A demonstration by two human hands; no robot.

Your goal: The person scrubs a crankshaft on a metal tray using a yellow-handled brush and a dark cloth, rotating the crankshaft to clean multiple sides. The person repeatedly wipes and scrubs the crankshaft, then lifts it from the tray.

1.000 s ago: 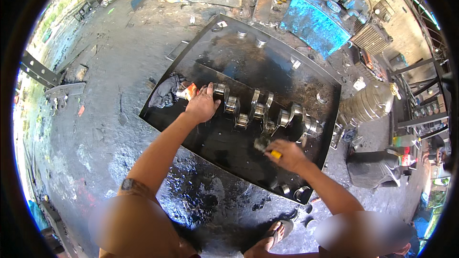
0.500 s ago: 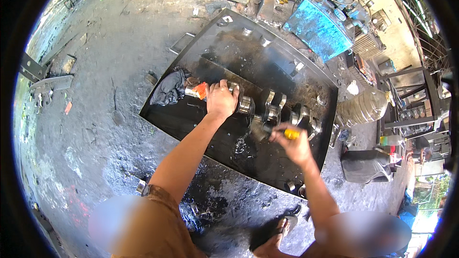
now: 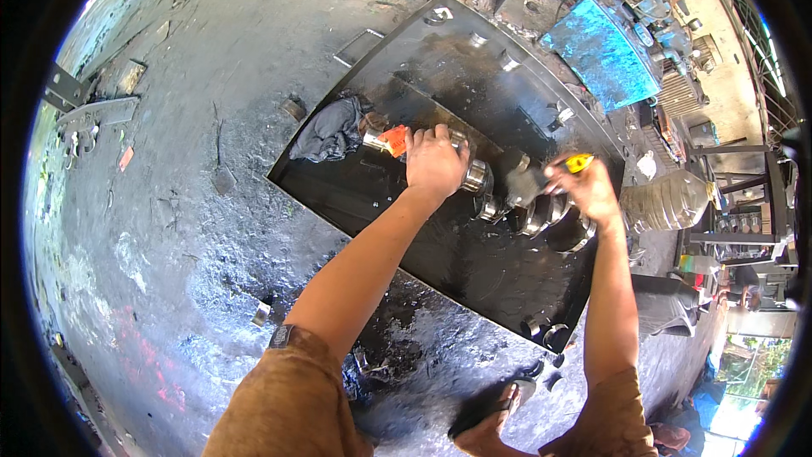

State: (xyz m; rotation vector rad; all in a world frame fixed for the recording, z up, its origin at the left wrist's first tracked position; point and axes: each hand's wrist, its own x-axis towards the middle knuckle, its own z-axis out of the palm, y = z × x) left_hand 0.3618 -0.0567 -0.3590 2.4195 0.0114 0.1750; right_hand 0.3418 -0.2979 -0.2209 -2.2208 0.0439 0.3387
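A metal crankshaft lies across a large dark metal tray on the floor, its surfaces wet and shiny. My left hand is wrapped over its left part, fingers curled round the shaft. Beside those fingers an orange piece, perhaps a tag or cloth, sits on the shaft's end. My right hand grips a brush by its yellow-ended handle. Motion smears the bristles, which are over the crankshaft's middle; whether they touch it I cannot tell. A crumpled black cloth or bag rests in the tray's left corner.
Small curved metal pieces lie in the tray's near right corner. Right of the tray are a clear plastic jug and a black container. A blue machine stands beyond. My sandalled foot is near the tray's front edge.
The crankshaft has turned under my left hand, its throws now toward the near side. My right hand has carried the brush up to the far side. The whole view has shifted.
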